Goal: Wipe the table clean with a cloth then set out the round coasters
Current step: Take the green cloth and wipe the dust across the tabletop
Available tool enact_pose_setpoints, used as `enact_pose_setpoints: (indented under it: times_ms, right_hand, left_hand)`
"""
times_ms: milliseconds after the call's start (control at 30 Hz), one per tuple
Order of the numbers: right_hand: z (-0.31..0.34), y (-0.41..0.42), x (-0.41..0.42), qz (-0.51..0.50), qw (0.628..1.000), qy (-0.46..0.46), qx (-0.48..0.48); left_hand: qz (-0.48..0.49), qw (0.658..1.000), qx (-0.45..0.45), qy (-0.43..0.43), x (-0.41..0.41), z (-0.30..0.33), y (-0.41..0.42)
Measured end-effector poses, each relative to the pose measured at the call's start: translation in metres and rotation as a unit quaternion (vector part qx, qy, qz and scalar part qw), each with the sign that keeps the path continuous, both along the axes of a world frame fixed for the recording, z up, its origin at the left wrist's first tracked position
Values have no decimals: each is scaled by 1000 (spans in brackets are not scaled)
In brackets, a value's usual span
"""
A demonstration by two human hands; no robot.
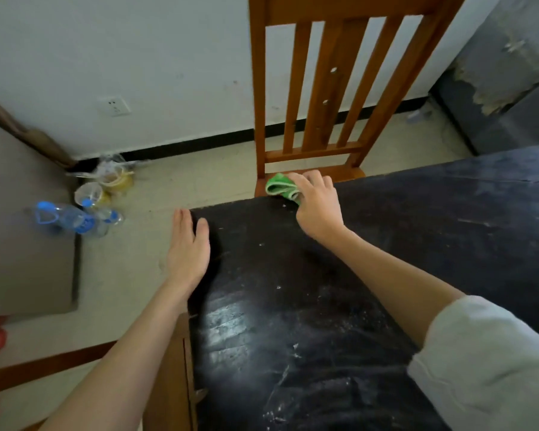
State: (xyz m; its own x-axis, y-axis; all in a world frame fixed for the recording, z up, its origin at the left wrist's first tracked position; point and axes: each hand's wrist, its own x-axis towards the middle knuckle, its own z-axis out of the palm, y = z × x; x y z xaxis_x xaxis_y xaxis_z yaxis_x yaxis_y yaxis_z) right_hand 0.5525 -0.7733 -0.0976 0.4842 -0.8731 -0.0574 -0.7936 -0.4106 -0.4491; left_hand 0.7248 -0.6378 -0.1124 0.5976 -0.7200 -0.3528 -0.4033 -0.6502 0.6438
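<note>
A dark, scuffed table [308,306] with pale specks fills the lower right. At its far edge my right hand [316,203] holds a bunched green cloth [280,186] down on the tabletop, fingers curled over it. My left hand [189,244] lies flat with straight fingers on the table's left far corner, thumb on the top. No coasters are in view.
A wooden slat-back chair [330,88] stands right behind the table's far edge. Plastic bottles [72,217] and cups [106,185] lie on the floor at the left near a wall. A brown board [22,228] lies at the far left.
</note>
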Motion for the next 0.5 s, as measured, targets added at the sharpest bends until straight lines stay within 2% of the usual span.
enact_pose_setpoints:
  times_ms: [33,100,167,233,300,400,467,500]
  right_hand:
    - [-2,8,-7,29,999,17,-6]
    - [-5,49,-15,164,986,9,14]
    - [-3,93,-23,338,939,-3,63]
    - [0,110,-19,419,902,-2,103]
    - [2,101,10,365,927,-48,78]
    - [3,66,74,167,982,-91,13]
    - [1,52,105,104,993,-59,2]
    - [-2,54,112,109,993,-37,-8]
  left_hand:
    - [-13,1000,-13,9,-2,1,1]
    - [-62,997,-34,5,8,-4,11]
    - [-79,995,-49,23,22,-10,18]
    - [-65,992,-69,78,31,-14,21]
    - [-45,983,-99,145,38,-12,22]
    - [5,963,-127,237,43,-3,19]
    - [52,952,-118,279,44,5,17]
    - [69,946,-116,296,47,6,18]
